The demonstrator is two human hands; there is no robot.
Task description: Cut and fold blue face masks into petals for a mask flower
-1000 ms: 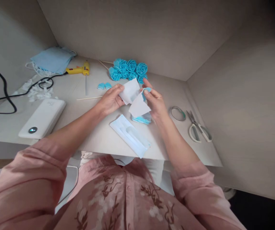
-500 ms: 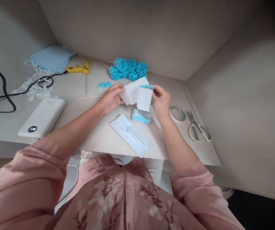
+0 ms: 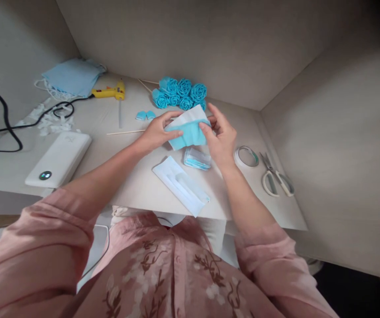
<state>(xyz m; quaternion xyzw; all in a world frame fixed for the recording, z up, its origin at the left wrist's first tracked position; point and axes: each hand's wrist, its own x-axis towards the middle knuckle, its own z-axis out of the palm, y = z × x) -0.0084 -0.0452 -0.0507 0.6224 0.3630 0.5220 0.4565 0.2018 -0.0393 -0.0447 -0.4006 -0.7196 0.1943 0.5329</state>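
Observation:
Between both hands is a piece of mask fabric, blue on the near part and white along the far edge. My left hand grips its left side, thumb on top. My right hand pinches its right side with thumb over the blue face; some fingers are raised behind. Just below lies a small stack of cut mask pieces. Nearer the table's front edge rests a pale blue strip of mask fabric, lying diagonally. Two small blue petal-like pieces and a thin wooden stick lie left of my left hand.
Blue fabric roses lie at the back. A yellow glue gun, face masks, white scraps and a white power bank occupy the left. Right are a tape roll and scissors. Panels enclose the table.
The white fabric pieces, apart and partly overlapping before, now lie together with the blue face toward me. My right thumb has come onto the blue face.

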